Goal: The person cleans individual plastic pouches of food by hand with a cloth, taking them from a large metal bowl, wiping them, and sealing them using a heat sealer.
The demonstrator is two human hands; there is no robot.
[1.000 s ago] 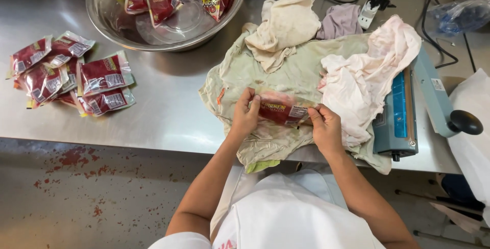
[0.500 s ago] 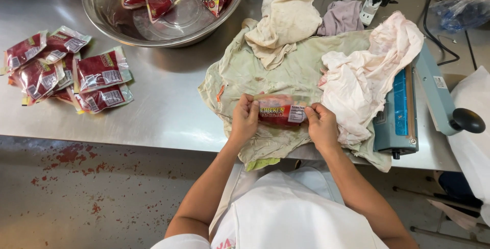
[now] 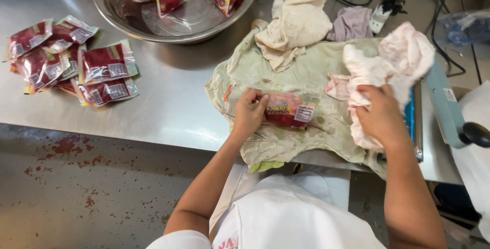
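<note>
My left hand (image 3: 248,112) pinches the left end of a clear sachet of red meat (image 3: 289,113) that lies on a stained pale-green cloth (image 3: 286,65). My right hand (image 3: 380,115) has its fingers closed around a crumpled pink-white rag (image 3: 395,57) at the right, over the blue heat sealer (image 3: 431,108). The sachet rests flat on the cloth, a little left of the rag.
A steel bowl (image 3: 224,22) with several filled sachets stands at the back. A heap of sealed sachets (image 3: 71,65) lies at the far left of the steel table (image 3: 168,101). A cream rag (image 3: 296,24), a grey rag (image 3: 352,23) and cables with a power strip (image 3: 380,17) lie behind the cloth.
My right hand let go of the sachet's right end and moved right to grab the pink-white rag, bunching it. My left hand stays on the sachet.
</note>
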